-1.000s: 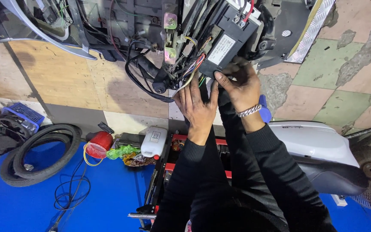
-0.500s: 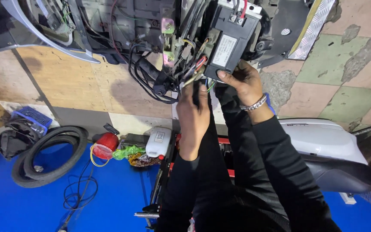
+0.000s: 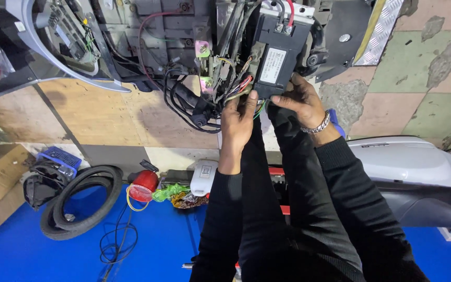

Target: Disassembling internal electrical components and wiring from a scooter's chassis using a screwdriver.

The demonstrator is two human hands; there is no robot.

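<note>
Fingers, left hand (image 3: 237,121): curled narrow around the bundle of coloured wires (image 3: 240,86) at the lower left corner of the black control box (image 3: 277,52); thumb up against the box's lower edge.
Fingers, right hand (image 3: 303,99): bent, tips pressed on the lower edge of the black control box; whether they pinch a wire underneath cannot be told.
Wrist, right: metal chain bracelet (image 3: 317,125) above a black sleeve.
Black control box: upright in the opened scooter frame (image 3: 168,31), near the top edge of the view, white label facing the camera, a red cable at its top terminals.
Coloured wires: emerge just left of the box's lower corner, touching the left fingers; green strands hang between the two hands.
Black cable loop (image 3: 184,104): hangs from the frame, just left of the left hand, apart from it.
Grey body panel (image 3: 53,57): curved, at the frame's upper left.
Rubber tyre (image 3: 82,201): lies on the blue floor mat (image 3: 27,256), toward its left edge, well apart from both hands.
Red lamp lens (image 3: 143,186): on the mat's far edge, beside the tyre.
White scooter cover (image 3: 408,167): at the right edge of the view, below the right forearm.
</note>
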